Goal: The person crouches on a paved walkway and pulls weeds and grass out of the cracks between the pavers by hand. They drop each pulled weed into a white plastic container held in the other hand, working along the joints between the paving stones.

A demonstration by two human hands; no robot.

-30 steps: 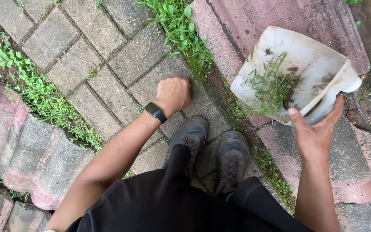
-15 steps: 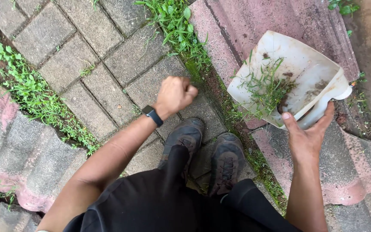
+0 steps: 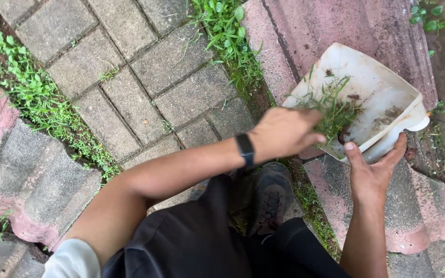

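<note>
Outdoors, grey paving bricks (image 3: 130, 82) laid in a zigzag, and on the far left a strip of weeds (image 3: 37, 98) runs along a worn pinkish curb (image 3: 21, 180). A second strip of weeds (image 3: 227, 41) grows at the top middle, beside a reddish gutter slab (image 3: 336, 25). Two dark shoes (image 3: 271, 198) show below, one mostly hidden. One black wristband (image 3: 245, 150) sits on the left arm. The left hand (image 3: 284, 133) reaches across to the scoop, fingers loosely curled at the pulled grass (image 3: 333, 105); whether it pinches any, can't tell. One white plastic scoop (image 3: 382, 87) lies tilted on the slab, holding grass and soil crumbs. The right hand (image 3: 372, 172) grips its lower edge, thumb on the rim.
</note>
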